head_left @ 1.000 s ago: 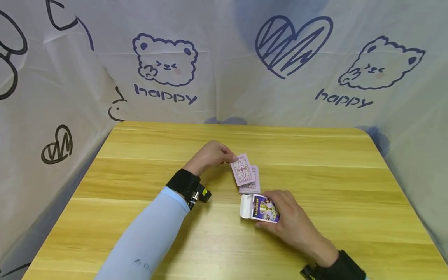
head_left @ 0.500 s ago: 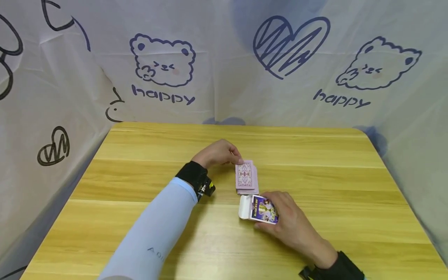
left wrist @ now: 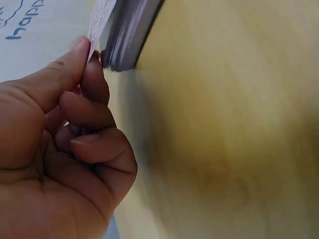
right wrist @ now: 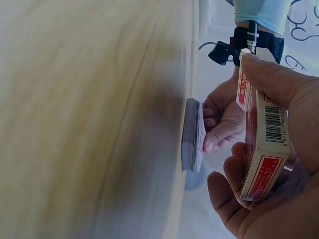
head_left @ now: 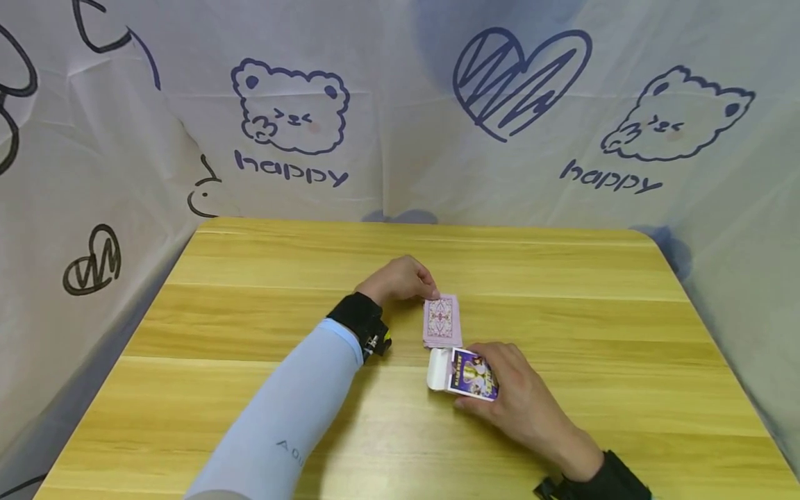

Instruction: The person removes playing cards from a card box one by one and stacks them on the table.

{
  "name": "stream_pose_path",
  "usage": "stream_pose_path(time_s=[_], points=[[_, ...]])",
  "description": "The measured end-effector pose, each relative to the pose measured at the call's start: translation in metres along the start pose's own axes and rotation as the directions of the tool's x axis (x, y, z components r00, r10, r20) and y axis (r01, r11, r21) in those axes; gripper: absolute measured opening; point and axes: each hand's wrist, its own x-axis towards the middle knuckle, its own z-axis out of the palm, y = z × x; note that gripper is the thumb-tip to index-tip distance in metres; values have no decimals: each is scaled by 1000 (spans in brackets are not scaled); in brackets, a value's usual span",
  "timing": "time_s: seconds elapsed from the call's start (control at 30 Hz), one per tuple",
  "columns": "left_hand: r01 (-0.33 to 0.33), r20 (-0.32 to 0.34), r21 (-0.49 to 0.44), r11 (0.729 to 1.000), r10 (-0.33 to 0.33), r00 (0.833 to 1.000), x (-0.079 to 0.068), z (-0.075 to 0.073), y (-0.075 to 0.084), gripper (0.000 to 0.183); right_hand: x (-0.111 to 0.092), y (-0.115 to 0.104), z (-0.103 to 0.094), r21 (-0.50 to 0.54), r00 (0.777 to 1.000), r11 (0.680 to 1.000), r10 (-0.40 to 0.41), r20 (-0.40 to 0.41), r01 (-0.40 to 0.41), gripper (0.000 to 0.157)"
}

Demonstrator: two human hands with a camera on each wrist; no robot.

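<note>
A stack of playing cards (head_left: 442, 321) with pink patterned backs lies face down near the middle of the table. Between thumb and index finger, my left hand (head_left: 405, 279) pinches the far edge of a playing card (left wrist: 101, 20) over the stack; in the left wrist view that card tilts away from the deck's layered edge (left wrist: 130, 35). My right hand (head_left: 521, 396) grips a purple and white card box (head_left: 473, 375) just in front of the stack. The box's white flap stands open toward the left. Its barcode side (right wrist: 273, 124) shows in the right wrist view.
The wooden table (head_left: 281, 257) ends at a white cloth backdrop (head_left: 406, 125) with drawn bears and hearts. Black straps with small cameras (head_left: 375, 340) sit on both wrists.
My left hand has moved right and slightly nearer, bringing the pinched card from a slanted position beside the stack to lie lined up over it. The right hand and box stay put.
</note>
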Motion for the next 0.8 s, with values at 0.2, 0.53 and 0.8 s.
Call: stream_pose_path(time_s=[0.2, 0.53, 0.8], points=[[5, -46, 59, 998, -3, 999, -2, 6, 0, 15, 0, 1, 1, -2, 1000, 1000, -6, -9, 6, 76], [5, -98, 112, 994, 6, 995, -5, 12, 0, 21, 0, 0, 1, -3, 1000, 1000, 10, -17, -10, 77], [6, -109, 109, 994, 6, 994, -7, 13, 2, 20, 1, 0, 1, -2, 1000, 1000, 3, -19, -4, 77]])
